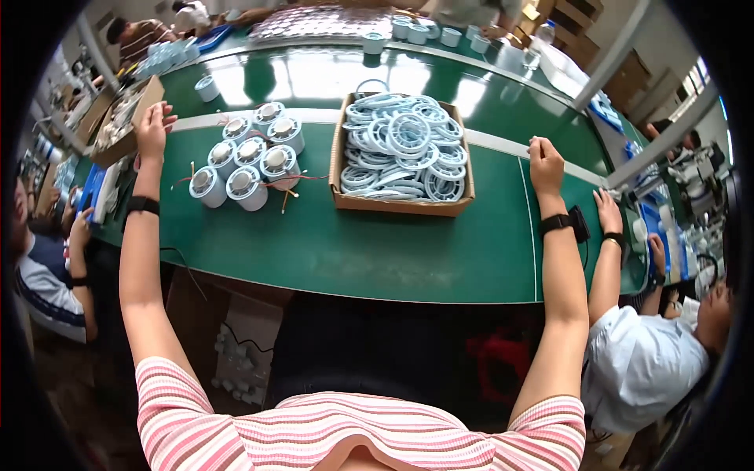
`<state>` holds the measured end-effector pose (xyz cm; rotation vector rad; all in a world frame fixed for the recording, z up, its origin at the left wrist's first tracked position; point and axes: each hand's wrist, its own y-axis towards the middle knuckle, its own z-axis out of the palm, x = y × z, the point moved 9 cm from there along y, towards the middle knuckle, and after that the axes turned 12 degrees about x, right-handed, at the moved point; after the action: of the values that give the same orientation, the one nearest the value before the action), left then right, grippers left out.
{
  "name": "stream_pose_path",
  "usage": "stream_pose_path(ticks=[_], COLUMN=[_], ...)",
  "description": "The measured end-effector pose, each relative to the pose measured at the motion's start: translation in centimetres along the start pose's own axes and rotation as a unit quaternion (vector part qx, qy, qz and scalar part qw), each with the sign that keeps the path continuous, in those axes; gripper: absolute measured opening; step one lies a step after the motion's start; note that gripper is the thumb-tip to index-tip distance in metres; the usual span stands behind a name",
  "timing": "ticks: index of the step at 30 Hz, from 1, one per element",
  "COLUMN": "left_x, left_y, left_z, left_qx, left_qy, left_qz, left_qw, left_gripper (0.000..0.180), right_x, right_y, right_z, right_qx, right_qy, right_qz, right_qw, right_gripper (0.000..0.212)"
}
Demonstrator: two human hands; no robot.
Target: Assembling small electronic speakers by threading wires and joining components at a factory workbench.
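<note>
My left hand is raised at the left, its fingers loosely bent and apart, with nothing seen in it. Right of it stand several light-blue cylindrical motor-like units with white centres and thin red and yellow wires. My right hand is held up over the right part of the green table, fingers curled into a fist; nothing shows in it, though its palm side is hidden. Between my hands, a cardboard box is heaped with pale blue plastic rings. Neither hand touches the box or the units.
A green conveyor belt runs behind the table, carrying a white-blue cup-like part. More such parts and a clear bottle stand beyond. Another cardboard box is at the left. Co-workers sit on both sides; one's hand is near my right forearm.
</note>
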<state>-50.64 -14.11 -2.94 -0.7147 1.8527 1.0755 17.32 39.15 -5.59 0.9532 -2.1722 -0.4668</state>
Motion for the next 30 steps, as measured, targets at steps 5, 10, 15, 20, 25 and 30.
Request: stream_pose_path(ticks=[5,10,15,20,25,30], left_x=[-17.3,-22.3,-19.2,-18.2,-16.7,-16.5], left_y=[-13.6,-30.6,-31.1,-29.5,-29.6,-29.8], left_z=[12.6,27.1,31.3,32.6,32.1,32.3], left_qx=[0.120,0.349,0.344,0.300,0.296,0.285], left_qy=[0.084,0.339,0.275,0.296,0.219,0.189], left_qz=[0.172,0.187,0.106,0.192,0.221,0.221], left_qw=[0.974,0.853,0.892,0.887,0.903,0.913], left_gripper=[0.022,0.099,0.109,0.106,0.104,0.105], right_x=[2.8,9.7,14.7,12.5,12.3,11.0], right_y=[-0.5,-2.5,-2.4,-0.8,-1.6,-1.4], right_z=[8.8,13.6,15.4,16.0,17.2,17.3], right_qx=[0.087,0.159,0.293,0.263,0.275,0.295], right_qy=[0.452,0.632,0.702,0.682,0.687,0.714], right_qz=[0.089,0.167,0.072,0.103,0.093,0.087], right_qw=[0.883,0.740,0.645,0.675,0.667,0.629], right_gripper=[0.052,0.065,0.061,0.044,0.049,0.057])
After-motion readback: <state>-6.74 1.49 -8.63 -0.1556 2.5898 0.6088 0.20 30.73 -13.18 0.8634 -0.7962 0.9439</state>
